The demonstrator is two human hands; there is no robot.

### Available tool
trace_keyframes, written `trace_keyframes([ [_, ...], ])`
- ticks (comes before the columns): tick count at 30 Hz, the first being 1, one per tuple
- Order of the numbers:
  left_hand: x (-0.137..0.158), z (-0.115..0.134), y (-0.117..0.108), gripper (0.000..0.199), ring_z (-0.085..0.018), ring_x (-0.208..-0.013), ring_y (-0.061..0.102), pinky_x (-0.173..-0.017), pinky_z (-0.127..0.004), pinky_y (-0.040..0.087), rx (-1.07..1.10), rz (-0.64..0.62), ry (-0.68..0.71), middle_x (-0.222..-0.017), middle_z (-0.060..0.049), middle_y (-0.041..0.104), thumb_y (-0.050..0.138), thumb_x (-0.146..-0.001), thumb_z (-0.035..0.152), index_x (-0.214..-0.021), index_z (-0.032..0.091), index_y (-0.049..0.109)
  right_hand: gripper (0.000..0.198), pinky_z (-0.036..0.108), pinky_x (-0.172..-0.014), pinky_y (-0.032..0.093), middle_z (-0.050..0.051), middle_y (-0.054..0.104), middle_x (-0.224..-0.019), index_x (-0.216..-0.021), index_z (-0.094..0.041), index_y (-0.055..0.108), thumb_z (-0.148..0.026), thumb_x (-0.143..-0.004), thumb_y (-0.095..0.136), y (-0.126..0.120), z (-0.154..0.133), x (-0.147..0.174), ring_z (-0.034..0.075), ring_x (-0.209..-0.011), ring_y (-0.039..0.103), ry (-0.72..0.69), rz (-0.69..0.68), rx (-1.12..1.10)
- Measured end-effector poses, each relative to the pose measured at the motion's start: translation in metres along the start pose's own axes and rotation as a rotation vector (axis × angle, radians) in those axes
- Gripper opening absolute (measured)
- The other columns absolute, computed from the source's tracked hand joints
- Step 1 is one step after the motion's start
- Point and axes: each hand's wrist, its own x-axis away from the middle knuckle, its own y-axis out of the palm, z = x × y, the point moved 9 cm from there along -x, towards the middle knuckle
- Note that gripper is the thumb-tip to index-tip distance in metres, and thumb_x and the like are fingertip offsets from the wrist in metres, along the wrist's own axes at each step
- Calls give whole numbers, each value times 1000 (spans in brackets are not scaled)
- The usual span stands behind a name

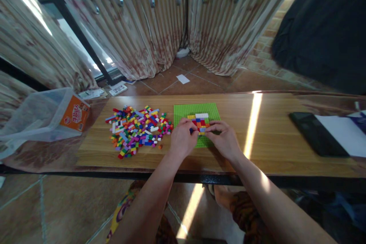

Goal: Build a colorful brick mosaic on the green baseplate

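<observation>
A green studded baseplate (181,110) lies on the wooden table, with a patch of colored toy bricks (201,122) built on its middle. White and yellow bricks form the patch's far edge; red, blue and orange ones show nearer. My left hand (183,137) is closed over the plate's left part, a dark blue brick (191,131) between its thumb and fingers. From the right, my right hand (225,139) reaches over the plate. Its thumb and index finger come together at the patch's right edge; whatever lies between their tips is too small to make out.
Left of the baseplate spreads a heap of loose mixed bricks (137,129). A clear plastic bin (42,118) with an orange label stands at the far left. To the right lie a black tablet-like slab (317,133) and white paper (340,135). The table's dark front edge (206,177) runs below my forearms.
</observation>
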Motion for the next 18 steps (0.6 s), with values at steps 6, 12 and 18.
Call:
trace_keyframes([
  [6, 7, 1, 0, 8, -17, -92, 62, -86, -30, 50, -2, 10, -20, -98, -4, 62, 63, -80, 10, -76, 18, 65, 14, 46, -97, 43, 8, 67, -103, -70, -23, 75, -36, -69, 68, -2, -1, 0, 25, -98, 62, -13, -21, -25],
  [12, 9, 1, -7, 8, -17, -90, 63, -83, -29, 51, -51, 20, 4, -97, -4, 65, 59, -85, 15, -82, 18, 66, 19, 46, -100, 41, 7, 68, -105, -73, -24, 76, -42, -67, 71, -3, 5, -2, 26, -101, 62, -28, -64, -10],
  [18, -2, -33, -49, 17, -18, -85, 65, -81, -30, 52, -196, 95, -95, -92, -6, 69, 53, -85, 11, -88, 17, 69, 27, 45, -97, 44, 6, 71, -105, -77, -24, 75, -50, -70, 70, -7, 11, -4, 26, -99, 64, 53, -58, -24],
])
